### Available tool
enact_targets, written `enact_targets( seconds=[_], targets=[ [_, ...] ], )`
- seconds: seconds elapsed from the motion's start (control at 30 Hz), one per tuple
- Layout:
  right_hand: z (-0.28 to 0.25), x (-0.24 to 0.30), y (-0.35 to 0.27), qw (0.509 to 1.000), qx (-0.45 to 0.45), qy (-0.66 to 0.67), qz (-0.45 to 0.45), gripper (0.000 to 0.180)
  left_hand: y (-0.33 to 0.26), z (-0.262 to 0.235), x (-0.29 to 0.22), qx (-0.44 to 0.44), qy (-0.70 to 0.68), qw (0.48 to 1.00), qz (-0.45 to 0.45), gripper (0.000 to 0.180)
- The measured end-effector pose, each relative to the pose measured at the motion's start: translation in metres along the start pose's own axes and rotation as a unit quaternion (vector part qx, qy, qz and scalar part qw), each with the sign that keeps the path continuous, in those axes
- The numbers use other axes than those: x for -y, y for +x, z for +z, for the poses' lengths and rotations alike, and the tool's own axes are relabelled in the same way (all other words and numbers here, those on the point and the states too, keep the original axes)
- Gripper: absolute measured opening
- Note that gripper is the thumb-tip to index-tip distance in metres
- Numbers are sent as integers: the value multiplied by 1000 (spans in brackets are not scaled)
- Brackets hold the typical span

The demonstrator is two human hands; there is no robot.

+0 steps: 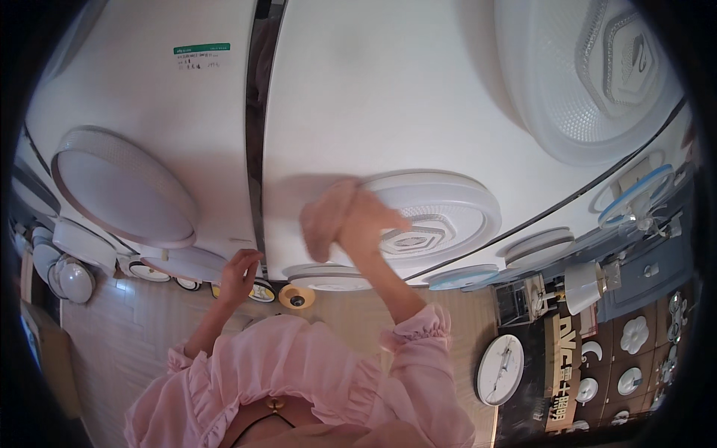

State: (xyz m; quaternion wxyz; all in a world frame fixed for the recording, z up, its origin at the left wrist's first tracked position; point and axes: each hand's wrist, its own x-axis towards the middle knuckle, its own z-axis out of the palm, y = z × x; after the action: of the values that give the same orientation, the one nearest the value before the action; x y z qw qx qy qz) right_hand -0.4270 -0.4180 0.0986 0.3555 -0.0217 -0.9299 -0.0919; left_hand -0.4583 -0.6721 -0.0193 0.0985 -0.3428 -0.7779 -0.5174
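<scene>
My right hand is raised in front of a white panel, over the left rim of a round white ceiling lamp with a patterned, many-sided centre. Motion smears its fingers, and a pinkish-brown patch at their left side is too blurred to name. Lower and to the left, my left hand has its fingers bent together near the lower end of the dark strip between two panels. Whether it holds anything is hidden.
A round lamp with a beaded rim hangs on the left panel, below a green-topped label. A large lamp fills the upper right. A white round clock-like disc and a dark display wall with several small lamps stand at the right.
</scene>
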Motion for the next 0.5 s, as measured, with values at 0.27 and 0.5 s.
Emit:
enact_targets(
  seconds=[0.27,0.5],
  targets=[
    [135,50,-135,928,321,39,-187,16,-21,-15,6,17,18,999,-21,18],
    [66,65,-136,777,582,215,109,46,-42,-12,10,84,-60,983,-150,25]
  ],
)
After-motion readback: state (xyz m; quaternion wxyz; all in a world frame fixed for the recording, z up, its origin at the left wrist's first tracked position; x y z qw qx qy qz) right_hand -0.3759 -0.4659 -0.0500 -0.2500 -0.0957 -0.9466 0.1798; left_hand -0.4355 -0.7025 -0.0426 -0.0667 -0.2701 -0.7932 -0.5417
